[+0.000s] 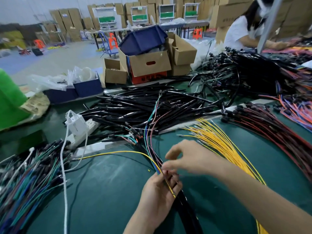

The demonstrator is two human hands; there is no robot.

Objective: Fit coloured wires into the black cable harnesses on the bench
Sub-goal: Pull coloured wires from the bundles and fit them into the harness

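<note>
— Harness, where is it?

— Near middle of the green bench mat (109,191). The black sleeved cable harness (184,205) runs from near right up toward far left, and the left hand (157,196) has its fingers curled round the far end.

— And the wire?

— 1 thin yellow wire (118,152) lies along that sleeve under the same fingers, then arcs off far left. The right hand (190,159) sits just beyond, at the coloured strands. It's too blurred to tell whether it pinches any. I'd judge it the nearer hand for feeding, pushing along the sleeve toward the near right.

— Labels?

— Print on the far brown cardboard box (228,17) and the red crate (148,78), neither readable.
</note>
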